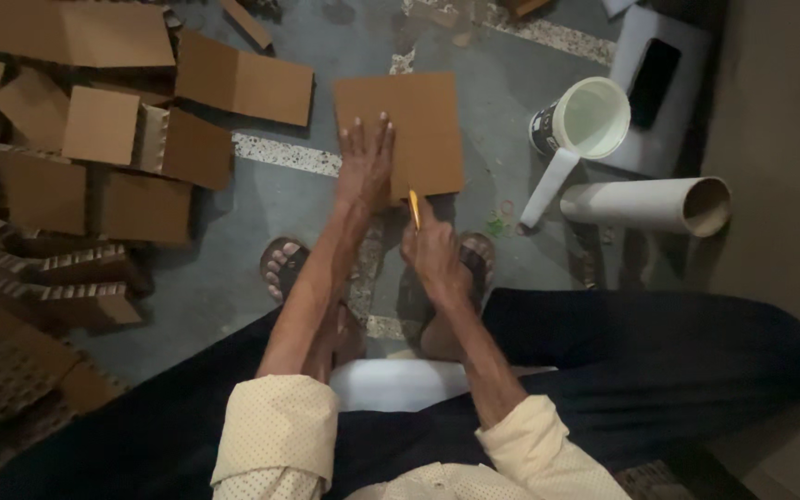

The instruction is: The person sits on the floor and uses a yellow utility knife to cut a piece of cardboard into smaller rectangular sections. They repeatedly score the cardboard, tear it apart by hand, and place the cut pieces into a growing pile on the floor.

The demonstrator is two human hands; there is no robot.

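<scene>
Head view: corrugated cardboard pieces [94, 139] lie heaped at left (fluted edges showing). On the grey floor, the left hand [365, 167] presses flat, fingers spread, on a square brown cardboard sheet [418, 120]. The right hand [432, 250] grips a yellow cutter [413, 207] at the sheet's near edge. Rightward stand a white plastic jug [585, 120] and a cardboard tube [650, 204].

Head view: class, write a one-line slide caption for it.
Left hand flat on a cardboard sheet while the right hand draws a yellow cutter along its edge.

Dim indoor light, soft shadows, dark corners, slight blur.
</scene>
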